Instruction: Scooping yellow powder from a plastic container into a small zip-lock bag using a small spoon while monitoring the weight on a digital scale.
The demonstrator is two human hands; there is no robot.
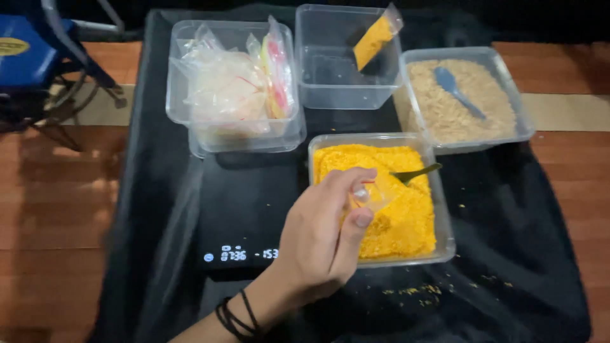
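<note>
Nearest to us, our left hand [324,238], with dark bands at the wrist, reaches in from the lower edge and pinches a small clear plastic bag [375,194] between thumb and fingers. The bag hangs just over the near container of yellow grain [406,203], where a spoon [416,173] lies with its handle pointing right. Our right hand is out of view.

Beside the hand, a black digital scale [244,203] sits on the black cloth [527,254], its display lit. A few spilled grains [419,291] lie on the cloth in front of the container.

We judge the main risk to be more spillage: the bag is limp and held by one hand only, so its mouth could fold shut or tip, sending grain onto the cloth or the scale.

Farther back stand a container of pale brown grain [464,101] with a blue spoon [457,90], a clear container [346,57] holding one filled yellow packet [375,39], and a tub of empty plastic bags [232,86].
</note>
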